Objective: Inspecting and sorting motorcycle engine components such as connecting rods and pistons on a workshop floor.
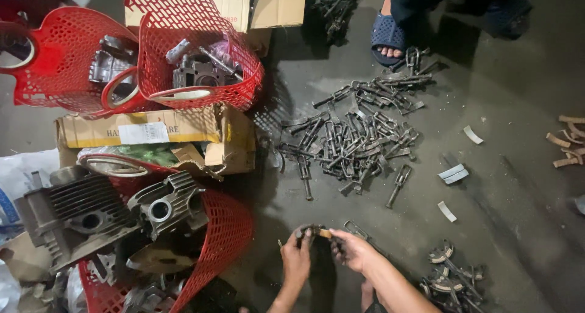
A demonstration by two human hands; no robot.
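My left hand [297,256] and my right hand [353,250] meet low in the head view, over the dark floor. Between them they grip a small dark curved metal part [315,231] with a tan strip on it. Both hands have their fingers closed on it and are grimy. Just ahead lies a big heap of dark metal levers [353,139]. A smaller heap of curved metal shoes [451,279] sits right of my right forearm.
Red plastic mesh baskets [228,87] with engine parts stand at the left, with cardboard boxes [183,127] and finned engine cylinders [79,212]. Loose tan and grey strips [454,173] lie at the right. Another person's foot in a blue sandal [387,39] is at the top.
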